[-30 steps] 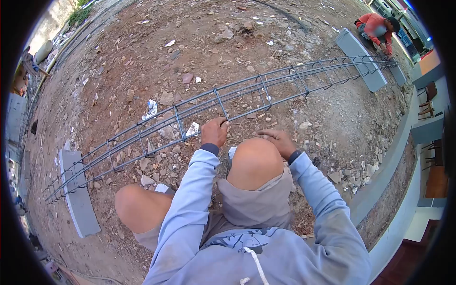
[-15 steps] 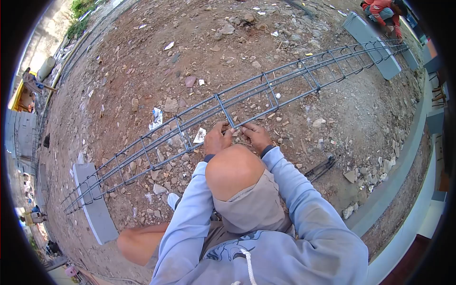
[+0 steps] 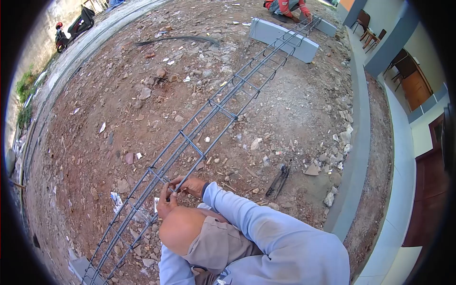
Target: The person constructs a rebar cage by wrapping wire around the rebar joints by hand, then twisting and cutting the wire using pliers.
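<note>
A long steel rebar cage (image 3: 211, 109) of thin bars and square stirrups runs from the lower left to the upper right. My left hand (image 3: 166, 203) is at its near side, fingers closed around a bar beside a stirrup. Close against it, my right hand (image 3: 191, 185) pinches the same lower bar from the right. The fingertips of both hands nearly meet at the joint; any small piece between them is too small to make out. My bent knee (image 3: 183, 230) is just below the hands and covers part of the cage.
A grey block (image 3: 285, 40) supports the cage's far end, where a person in red sleeves (image 3: 287, 7) crouches. Another grey block (image 3: 80, 268) lies under the near end. A dark wire bundle (image 3: 279, 181) rests on the rubble to my right. A concrete kerb (image 3: 356, 156) borders the building.
My view has swung to the right, so the cage now runs more steeply and more of the building shows. My hands are still at the cage, now closer together.
</note>
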Tool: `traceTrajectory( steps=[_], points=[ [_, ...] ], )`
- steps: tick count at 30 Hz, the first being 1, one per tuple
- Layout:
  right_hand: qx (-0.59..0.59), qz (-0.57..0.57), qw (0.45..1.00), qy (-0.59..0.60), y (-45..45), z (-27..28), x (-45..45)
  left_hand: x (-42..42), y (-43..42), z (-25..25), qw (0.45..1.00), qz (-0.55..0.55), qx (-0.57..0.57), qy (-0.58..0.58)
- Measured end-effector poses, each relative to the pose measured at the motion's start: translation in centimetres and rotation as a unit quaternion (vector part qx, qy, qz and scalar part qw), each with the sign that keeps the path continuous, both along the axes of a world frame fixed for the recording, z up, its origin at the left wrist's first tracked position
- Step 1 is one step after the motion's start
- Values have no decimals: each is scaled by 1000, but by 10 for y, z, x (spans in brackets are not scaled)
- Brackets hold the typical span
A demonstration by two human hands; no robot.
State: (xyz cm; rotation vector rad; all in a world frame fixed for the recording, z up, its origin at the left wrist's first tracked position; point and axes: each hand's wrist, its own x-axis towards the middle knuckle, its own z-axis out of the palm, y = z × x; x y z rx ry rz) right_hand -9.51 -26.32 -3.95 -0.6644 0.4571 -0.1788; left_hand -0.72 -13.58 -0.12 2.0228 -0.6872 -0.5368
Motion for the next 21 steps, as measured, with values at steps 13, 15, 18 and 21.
traceTrajectory(
  steps=[13,15,18,21],
  points=[
    [-166,-49,976,132,8,-13,-7,-2,1,0,1000,16,7,8],
    [-217,-41,968,120,13,-5,-20,-5,-3,10,1000,26,9,3],
    [-252,-47,961,107,18,-10,-29,-4,-5,7,999,30,-3,23],
    [-257,-46,959,114,20,-11,-26,-5,-4,8,999,33,3,42]
  ],
)
